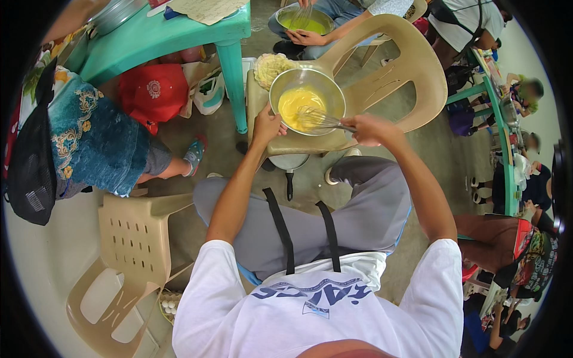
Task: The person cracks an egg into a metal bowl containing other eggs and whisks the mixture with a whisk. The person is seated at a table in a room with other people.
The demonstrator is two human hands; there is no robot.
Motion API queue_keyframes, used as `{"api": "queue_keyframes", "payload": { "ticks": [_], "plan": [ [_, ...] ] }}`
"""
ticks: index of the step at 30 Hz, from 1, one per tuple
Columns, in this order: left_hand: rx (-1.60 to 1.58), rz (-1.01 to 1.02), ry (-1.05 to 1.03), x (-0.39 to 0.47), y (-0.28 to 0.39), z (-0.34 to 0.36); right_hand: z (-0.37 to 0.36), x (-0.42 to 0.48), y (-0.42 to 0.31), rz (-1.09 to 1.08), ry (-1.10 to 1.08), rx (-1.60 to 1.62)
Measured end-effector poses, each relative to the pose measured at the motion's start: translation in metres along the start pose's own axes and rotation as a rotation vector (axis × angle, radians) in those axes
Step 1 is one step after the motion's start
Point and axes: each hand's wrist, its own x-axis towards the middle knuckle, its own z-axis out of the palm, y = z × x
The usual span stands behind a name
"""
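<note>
A stainless steel mixing bowl [333, 89] with yellow batter [293, 102] in it rests on the seat of a beige plastic chair [291, 145]. My left hand [267, 126] grips the bowl's near left rim. In my right hand [372, 129] is the handle of a wire balloon whisk [313, 118], whose wires dip into the batter. The whisk leans over the bowl's right rim. Beside the bowl, at its far left, lies a crumpled pale yellow cloth or pot holder [272, 69] on the same seat.
A frying pan [290, 162] lies on the floor under the chair. At left stand a green plastic table [179, 40] and a red bag [154, 91]. Opposite, a person whisks a bowl of green mixture [309, 24]. Eggs [169, 307] sit by another chair [134, 237].
</note>
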Motion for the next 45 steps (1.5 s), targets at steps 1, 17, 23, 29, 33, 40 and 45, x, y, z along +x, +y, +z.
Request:
{"api": "queue_keyframes", "payload": {
  "ticks": [1,17,23,29,33,40,45],
  "plan": [
    [0.017,-0.016,0.019,0.000,-0.001,-0.002,-0.001,0.002,-0.006,0.035,-0.003,-0.099],
    [0.001,-0.007,0.048,0.003,-0.004,-0.005,0.007,0.019,-0.031,0.011,0.018,-0.072],
    [0.038,-0.023,0.036,0.002,0.002,-0.005,-0.024,0.000,-0.020,0.062,-0.042,-0.171],
    [-0.012,-0.029,0.027,0.002,-0.001,-0.004,0.014,0.019,-0.032,-0.018,0.039,-0.110],
    [0.014,-0.026,0.034,0.001,0.000,-0.006,-0.017,-0.003,-0.020,0.039,-0.142,0.072],
    [-0.004,-0.046,0.024,0.004,0.000,-0.006,0.018,0.024,-0.010,-0.053,0.091,-0.187],
    [0.052,-0.007,0.033,0.000,0.003,-0.008,-0.024,-0.007,-0.026,0.034,-0.183,0.142]
  ]
}}
